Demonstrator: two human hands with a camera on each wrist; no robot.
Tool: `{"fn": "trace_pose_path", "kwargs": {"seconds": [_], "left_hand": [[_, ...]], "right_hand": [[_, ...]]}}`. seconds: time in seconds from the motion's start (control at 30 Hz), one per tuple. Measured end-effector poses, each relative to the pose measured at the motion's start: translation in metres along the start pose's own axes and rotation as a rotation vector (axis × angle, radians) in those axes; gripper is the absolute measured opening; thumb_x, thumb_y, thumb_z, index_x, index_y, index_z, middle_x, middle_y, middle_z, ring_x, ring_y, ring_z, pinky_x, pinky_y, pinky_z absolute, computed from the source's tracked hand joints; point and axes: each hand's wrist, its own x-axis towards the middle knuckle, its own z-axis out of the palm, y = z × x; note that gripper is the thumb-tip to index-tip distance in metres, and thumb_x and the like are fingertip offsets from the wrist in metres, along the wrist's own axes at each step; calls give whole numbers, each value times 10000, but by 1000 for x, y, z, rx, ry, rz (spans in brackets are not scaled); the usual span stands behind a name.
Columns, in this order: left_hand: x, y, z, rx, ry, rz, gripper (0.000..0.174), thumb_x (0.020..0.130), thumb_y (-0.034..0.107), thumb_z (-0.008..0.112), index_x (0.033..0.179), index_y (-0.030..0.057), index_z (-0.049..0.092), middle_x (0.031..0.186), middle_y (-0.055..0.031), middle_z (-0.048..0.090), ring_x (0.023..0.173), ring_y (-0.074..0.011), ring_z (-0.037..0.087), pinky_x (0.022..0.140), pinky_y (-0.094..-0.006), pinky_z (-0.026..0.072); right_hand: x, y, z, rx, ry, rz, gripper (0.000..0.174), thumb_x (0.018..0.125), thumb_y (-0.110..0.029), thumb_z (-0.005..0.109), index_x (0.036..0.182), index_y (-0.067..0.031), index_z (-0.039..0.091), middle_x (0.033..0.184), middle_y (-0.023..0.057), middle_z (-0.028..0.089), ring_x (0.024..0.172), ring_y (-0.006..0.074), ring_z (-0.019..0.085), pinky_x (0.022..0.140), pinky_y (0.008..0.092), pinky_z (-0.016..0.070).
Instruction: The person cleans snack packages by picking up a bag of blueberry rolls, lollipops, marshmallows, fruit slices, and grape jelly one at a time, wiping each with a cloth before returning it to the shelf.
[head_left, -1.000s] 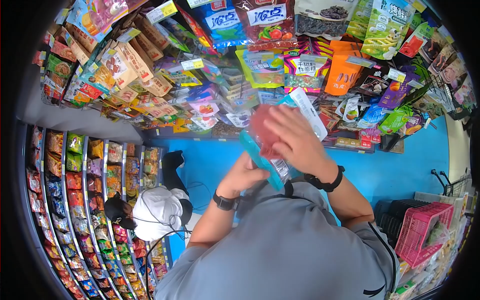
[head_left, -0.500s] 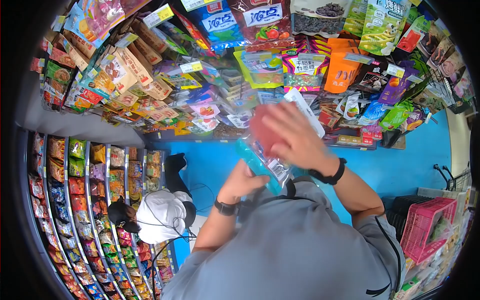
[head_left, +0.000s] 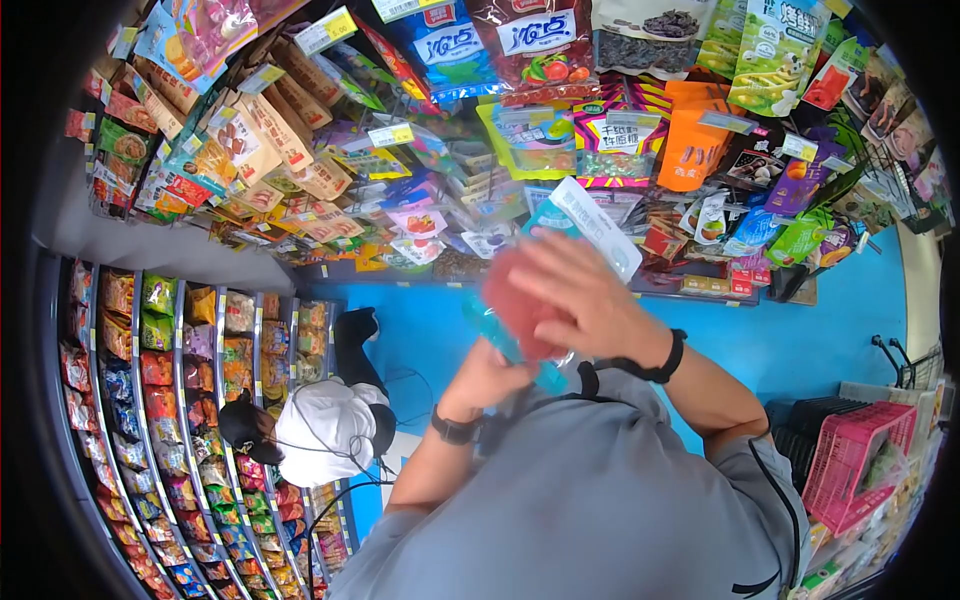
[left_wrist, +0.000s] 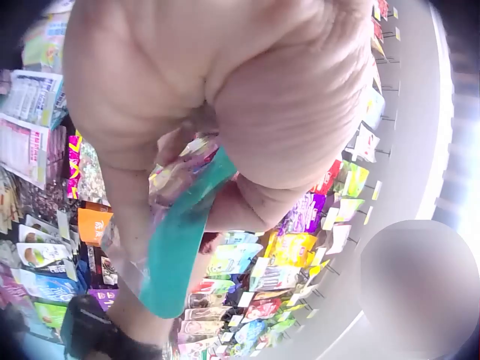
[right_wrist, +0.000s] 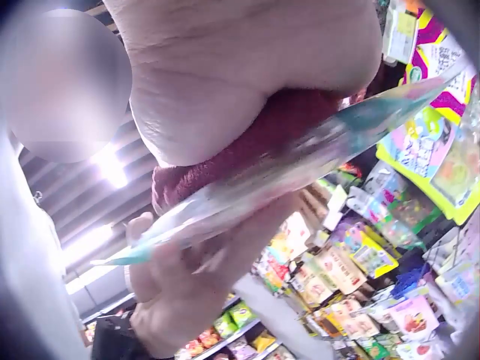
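A plastic snack packet with teal edges [left_wrist: 176, 259] and a white header card [head_left: 606, 236] is held up in front of the chest. My left hand [head_left: 487, 378] grips its lower left edge, thumb on the near side. Over the packet's face, my right hand [head_left: 592, 308] presses a dark red cloth [head_left: 518, 302] with extended fingers. From the right wrist, the cloth [right_wrist: 247, 154] shows between palm and packet [right_wrist: 255, 191], while the left hand [right_wrist: 184, 296] supports the packet from beyond. Much of the packet's front is hidden by cloth and hand.
Hanging snack bags, among them an orange pouch [head_left: 690, 135], fill the rack ahead. Shelves of packets [head_left: 200, 400] stand on the left, where a person in a white shirt [head_left: 330, 430] is low down. A pink basket [head_left: 855, 465] sits at right above the blue floor [head_left: 800, 335].
The right hand and red cloth have shifted slightly down and left across the packet. The packet has tilted a little, and the left hand keeps its grip.
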Motion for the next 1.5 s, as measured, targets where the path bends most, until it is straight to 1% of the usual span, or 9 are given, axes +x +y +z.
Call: {"fn": "trace_pose_path", "kwargs": {"seconds": [0.2, 0.37, 0.47, 0.73, 0.87, 0.97, 1.17, 1.3, 1.5], "left_hand": [[-6, 2, 2, -139, 40, 19, 1064, 845, -132, 654, 1737, 80, 115, 1587, -103, 508, 1445, -215, 508, 1193, -402, 433], [-2, 5, 4, -426, 46, 9, 796, 854, -114, 662, 1603, 38, 437, 1472, -105, 618, 1350, -212, 601, 1130, -394, 495], [-1, 4, 4, -255, 88, 53, 651, 860, -84, 669, 1491, 18, 544, 1385, -99, 665, 1272, -203, 646, 1065, -382, 533], [1, 2, 7, -181, 143, 84, 661, 863, -60, 655, 1509, -5, 527, 1357, -79, 668, 1228, -177, 642, 1012, -366, 548], [9, -3, 10, -210, 165, 36, 712, 855, -68, 648, 1543, -16, 476, 1366, -76, 663, 1231, -174, 641, 1020, -365, 546], [8, -2, 5, -255, 108, 55, 759, 846, -78, 652, 1572, -12, 439, 1381, -76, 657, 1251, -176, 633, 1036, -367, 541], [4, 21, 13, -121, 100, 115, 765, 836, -94, 648, 1568, -5, 449, 1442, -88, 614, 1293, -182, 611, 1065, -378, 526], [13, 26, 21, -97, 66, 106, 736, 854, -78, 639, 1562, 12, 459, 1437, -96, 608, 1327, -206, 592, 1074, -394, 516], [14, 11, 17, 209, 12, 175, 733, 872, -86, 599, 1581, 20, 445, 1463, -116, 589, 1360, -237, 585, 1062, -394, 525]], "right_hand": [[-14, 48, 13, 106, 213, 260, 681, 919, -364, 758, 1544, -144, 598, 1657, 219, 479, 1545, 451, 419, 1263, 582, 321], [-13, -23, 12, -9, 123, 14, 673, 934, -354, 741, 1543, -110, 594, 1667, 222, 467, 1547, 460, 414, 1276, 579, 316], [-15, -31, 8, -34, 45, -41, 648, 956, -318, 700, 1545, -72, 588, 1669, 231, 465, 1563, 459, 397, 1282, 563, 318], [-37, 34, 14, 109, 271, 317, 679, 986, -358, 654, 1584, -57, 542, 1687, 248, 430, 1572, 471, 376, 1301, 549, 281], [-33, -22, 14, -52, 112, -33, 686, 976, -404, 708, 1568, -88, 566, 1676, 244, 442, 1557, 476, 391, 1281, 582, 307], [-33, -9, 13, -29, 128, -66, 689, 959, -429, 727, 1556, -115, 585, 1680, 240, 439, 1558, 470, 394, 1283, 578, 310], [-41, 50, 13, 343, 330, 470, 646, 1025, -366, 666, 1586, -71, 542, 1695, 245, 415, 1582, 444, 374, 1301, 547, 281], [-35, 31, 14, 264, 204, 267, 637, 1070, -315, 598, 1636, -55, 466, 1742, 225, 354, 1644, 397, 280, 1320, 507, 233], [-3, -14, 14, -32, 27, -109, 665, 975, -444, 708, 1545, -116, 608, 1711, 195, 418, 1598, 458, 338, 1297, 600, 267]]}}
